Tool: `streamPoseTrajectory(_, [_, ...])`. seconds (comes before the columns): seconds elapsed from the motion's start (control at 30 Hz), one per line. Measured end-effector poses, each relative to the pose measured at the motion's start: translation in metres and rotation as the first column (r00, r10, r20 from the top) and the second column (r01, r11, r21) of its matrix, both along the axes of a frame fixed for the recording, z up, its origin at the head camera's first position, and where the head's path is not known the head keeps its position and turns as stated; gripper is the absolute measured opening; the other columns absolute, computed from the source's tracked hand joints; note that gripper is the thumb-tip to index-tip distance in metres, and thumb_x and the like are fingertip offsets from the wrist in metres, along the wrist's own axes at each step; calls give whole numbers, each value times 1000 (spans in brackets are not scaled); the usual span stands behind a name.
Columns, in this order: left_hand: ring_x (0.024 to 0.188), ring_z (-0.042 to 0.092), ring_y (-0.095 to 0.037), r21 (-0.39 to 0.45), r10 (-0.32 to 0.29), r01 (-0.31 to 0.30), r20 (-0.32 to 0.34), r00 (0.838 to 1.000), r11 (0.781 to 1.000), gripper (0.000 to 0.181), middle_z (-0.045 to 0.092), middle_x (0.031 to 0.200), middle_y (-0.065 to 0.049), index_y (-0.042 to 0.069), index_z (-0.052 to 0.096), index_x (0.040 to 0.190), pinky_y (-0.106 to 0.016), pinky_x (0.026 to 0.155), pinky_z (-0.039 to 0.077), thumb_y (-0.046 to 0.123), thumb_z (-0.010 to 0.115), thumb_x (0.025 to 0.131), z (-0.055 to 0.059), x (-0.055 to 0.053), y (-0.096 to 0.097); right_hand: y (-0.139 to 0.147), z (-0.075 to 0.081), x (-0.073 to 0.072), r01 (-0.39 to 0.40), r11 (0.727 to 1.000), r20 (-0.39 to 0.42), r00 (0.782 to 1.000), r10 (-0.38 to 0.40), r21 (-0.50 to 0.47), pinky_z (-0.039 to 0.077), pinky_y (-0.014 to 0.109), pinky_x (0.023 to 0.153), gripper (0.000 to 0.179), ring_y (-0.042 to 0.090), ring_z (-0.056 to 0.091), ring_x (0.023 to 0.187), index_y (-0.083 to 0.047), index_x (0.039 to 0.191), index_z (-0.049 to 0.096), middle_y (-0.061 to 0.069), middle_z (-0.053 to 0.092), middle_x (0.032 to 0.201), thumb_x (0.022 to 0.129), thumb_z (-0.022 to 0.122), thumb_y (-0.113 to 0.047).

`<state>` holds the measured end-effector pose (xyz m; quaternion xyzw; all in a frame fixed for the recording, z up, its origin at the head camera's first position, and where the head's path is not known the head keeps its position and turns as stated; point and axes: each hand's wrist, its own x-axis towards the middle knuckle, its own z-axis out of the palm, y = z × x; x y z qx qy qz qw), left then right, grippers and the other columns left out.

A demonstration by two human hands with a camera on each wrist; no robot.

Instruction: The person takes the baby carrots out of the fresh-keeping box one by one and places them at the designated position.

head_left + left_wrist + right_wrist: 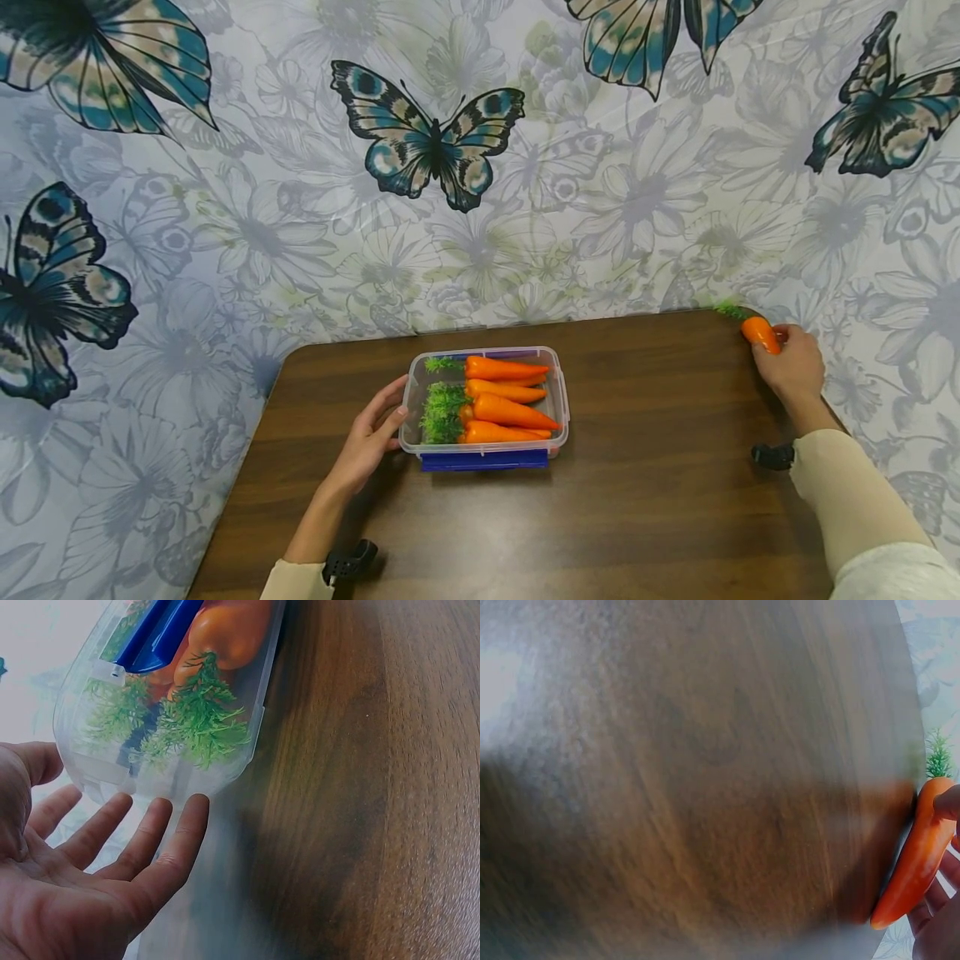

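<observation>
A clear plastic container (562, 400) with blue latches stands left of the table's middle, several orange carrots (513, 408) with green tops lying in it. My left hand (371, 433) is at the container's left end. In the left wrist view its fingers (174, 859) are spread and fairly straight, fingertips right at the container's end wall. Over at the table's far right corner, my right hand (795, 365) grips a single carrot (760, 333). The right wrist view shows that carrot (911, 862) between thumb and fingers, its green top upward and its tip pointing down.
The brown wooden table (637, 483) has a rounded back edge against a floral cloth (480, 258) printed with butterflies. The cloth also hangs beyond the table's left and right sides. A black band (348, 562) is on the left wrist, another black band (772, 456) on the right.
</observation>
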<state>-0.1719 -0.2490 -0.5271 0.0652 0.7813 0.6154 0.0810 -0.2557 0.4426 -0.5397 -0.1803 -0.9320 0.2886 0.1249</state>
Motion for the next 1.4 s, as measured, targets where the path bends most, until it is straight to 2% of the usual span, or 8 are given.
streamPoseTrajectory(0.37, [145, 52, -49, 0, 5, -5, 2, 1000, 1000, 56, 44, 167, -18, 29, 34, 170, -32, 86, 61, 33, 49, 116, -3, 2, -1, -1, 1, -1, 3, 1000, -7, 1000, -3, 0, 42, 68, 99, 62, 56, 51, 121, 11, 147, 49, 37, 52, 139, 102, 58, -31])
streamPoseTrajectory(0.53, [146, 52, -49, -6, 1, -1, -10, 1000, 1000, 56, 43, 167, -18, 29, 33, 170, -35, 88, 60, 33, 49, 117, -2, 0, -2, -9, 7, -2, -18, 1000, -90, 996, 17, -13, 35, 67, 110, 58, 57, 46, 129, 11, 146, 52, 39, 53, 141, 103, 60, -26])
streamPoseTrajectory(0.7, [146, 52, -49, -9, -4, 3, -27, 1000, 1000, 56, 43, 167, -18, 30, 33, 170, -35, 89, 60, 33, 49, 117, 0, -5, -2, -25, 19, -3, -69, 997, -226, 972, 58, -39, 27, 68, 118, 51, 58, 45, 132, 11, 141, 57, 39, 58, 139, 100, 63, -21])
streamPoseTrajectory(0.93, [145, 53, -50, 0, -10, 10, -28, 1000, 1000, 55, 45, 166, -19, 31, 34, 170, -33, 87, 61, 32, 49, 117, 0, -6, -1, -54, 33, -6, -175, 982, -383, 914, 134, -75, 26, 66, 117, 44, 57, 50, 126, 10, 133, 64, 38, 63, 129, 96, 70, -15])
streamPoseTrajectory(1.07, [146, 52, -50, 2, -6, 6, -25, 1000, 1000, 55, 44, 166, -18, 32, 35, 169, -36, 88, 61, 32, 50, 116, 0, -6, -1, -72, 42, -4, -229, 970, -379, 907, 183, -78, 32, 55, 109, 44, 51, 52, 125, 7, 134, 65, 34, 65, 132, 98, 72, -18])
streamPoseTrajectory(1.23, [146, 52, -49, 9, -4, 5, -15, 1000, 1000, 55, 43, 167, -19, 32, 34, 169, -38, 89, 61, 32, 50, 116, -2, -5, -1, -93, 53, 1, -281, 956, -339, 910, 238, -82, 38, 28, 96, 45, 38, 56, 123, 0, 137, 67, 25, 67, 137, 100, 75, -24])
streamPoseTrajectory(1.4, [146, 52, -50, 20, -9, 9, -9, 1000, 1000, 56, 44, 167, -19, 31, 34, 170, -36, 88, 62, 32, 50, 116, -5, -3, -2, -110, 59, 4, -351, 931, -321, 897, 304, -100, 40, 12, 94, 43, 35, 56, 125, -3, 137, 69, 22, 67, 138, 101, 77, -26])
